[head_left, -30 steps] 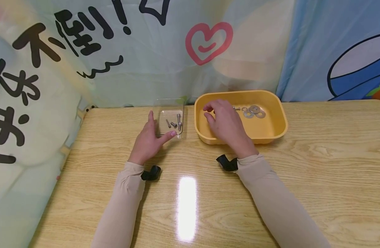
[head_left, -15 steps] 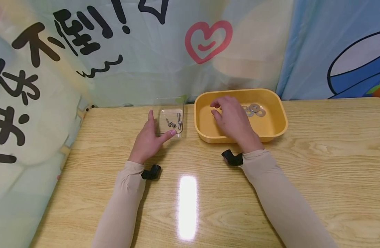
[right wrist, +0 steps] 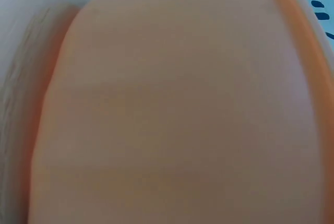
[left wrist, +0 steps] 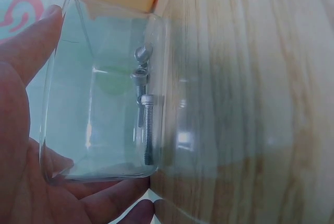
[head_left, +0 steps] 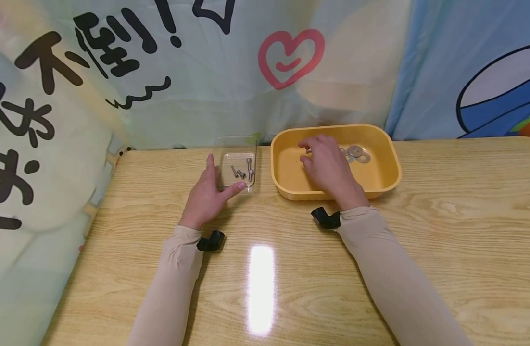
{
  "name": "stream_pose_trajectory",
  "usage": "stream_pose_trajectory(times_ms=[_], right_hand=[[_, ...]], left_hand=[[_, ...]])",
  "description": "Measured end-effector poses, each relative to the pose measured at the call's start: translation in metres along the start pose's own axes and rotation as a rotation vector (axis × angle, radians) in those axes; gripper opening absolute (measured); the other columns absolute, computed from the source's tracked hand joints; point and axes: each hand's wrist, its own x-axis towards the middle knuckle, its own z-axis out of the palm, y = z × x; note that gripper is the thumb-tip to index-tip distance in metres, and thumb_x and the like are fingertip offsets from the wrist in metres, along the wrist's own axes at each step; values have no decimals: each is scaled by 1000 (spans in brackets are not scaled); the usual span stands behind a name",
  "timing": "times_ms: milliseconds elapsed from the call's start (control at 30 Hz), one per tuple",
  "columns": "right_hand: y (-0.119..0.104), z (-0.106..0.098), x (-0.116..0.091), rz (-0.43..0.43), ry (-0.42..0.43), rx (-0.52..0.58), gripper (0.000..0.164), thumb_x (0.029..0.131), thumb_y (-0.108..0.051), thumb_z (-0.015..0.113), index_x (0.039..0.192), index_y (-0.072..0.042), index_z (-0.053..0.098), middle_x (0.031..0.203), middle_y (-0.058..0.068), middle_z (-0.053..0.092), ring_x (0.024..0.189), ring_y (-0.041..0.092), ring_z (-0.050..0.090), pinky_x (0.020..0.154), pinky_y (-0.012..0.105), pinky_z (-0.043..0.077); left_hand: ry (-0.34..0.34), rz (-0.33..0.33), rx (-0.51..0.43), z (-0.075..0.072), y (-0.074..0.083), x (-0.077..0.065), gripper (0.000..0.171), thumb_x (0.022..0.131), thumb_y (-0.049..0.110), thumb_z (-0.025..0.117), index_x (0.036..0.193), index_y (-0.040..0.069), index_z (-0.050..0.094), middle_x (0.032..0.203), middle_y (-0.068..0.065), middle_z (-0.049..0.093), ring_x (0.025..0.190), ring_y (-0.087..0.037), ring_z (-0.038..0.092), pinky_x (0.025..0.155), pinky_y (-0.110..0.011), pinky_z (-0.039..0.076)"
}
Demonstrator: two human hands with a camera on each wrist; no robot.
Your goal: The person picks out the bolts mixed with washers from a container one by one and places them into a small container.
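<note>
A clear plastic box [head_left: 239, 156] stands left of the yellow bin, with several small socket-head screws [left wrist: 148, 130] inside. My left hand [head_left: 206, 199] holds this box, thumb over its front rim and fingers round its left side. My right hand [head_left: 330, 166] is down in the yellow bin [head_left: 286, 185], fingers bent toward the bottom. A small metal screw [head_left: 309, 151] shows between its thumb and index finger; I cannot tell whether they pinch it. The right wrist view shows mostly the inside of the bin, not the fingertips.
Flat metal washers [head_left: 356, 152] lie in the bin to the right of the right hand, partly covered by it. A printed cloth [head_left: 195, 105] hangs right behind the box and bin. The wooden table [head_left: 464, 216] extends forward and to both sides.
My right hand has moved right inside the yellow bin, mostly in the first half second, and now covers some of the washers. The left hand and the box stay put.
</note>
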Motion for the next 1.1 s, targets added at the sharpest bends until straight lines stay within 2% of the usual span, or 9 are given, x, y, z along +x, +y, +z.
stream_pose_trajectory(times_ms=[200,533,700,900,1100], right_hand=[[0,2,0,8,-39,-65,35,94,-9,66,126,5,63,123,28,59,117,47,47,102,52,36],[2,2,2,63,-130,-97,48,95,-13,66,136,8,54,135,31,52,123,50,40,101,57,35],[1,1,2,50,-171,-135,52,96,-15,66,138,10,51,138,31,51,121,49,41,102,55,32],[1,2,2,85,-224,-140,55,97,-17,65,141,10,48,140,31,49,120,49,39,102,56,33],[3,3,4,86,-243,-155,55,96,-16,65,141,11,48,139,31,49,124,49,38,104,57,33]], left_hand=[[4,4,-7,0,-1,-1,115,90,64,64,161,4,-4,160,-23,29,147,-36,30,117,-49,29],[-2,-2,-7,1,-1,0,115,90,64,64,161,4,-3,161,-22,28,147,-35,30,117,-49,29],[11,7,-2,-2,-1,1,115,90,63,65,161,2,-2,160,-24,28,146,-37,32,116,-50,31],[-4,-7,-9,-1,-2,0,116,90,64,64,161,4,-4,161,-24,27,146,-36,31,116,-49,30],[6,3,-17,-1,-2,-1,115,90,64,64,161,3,-2,161,-24,27,146,-36,32,116,-50,31]])
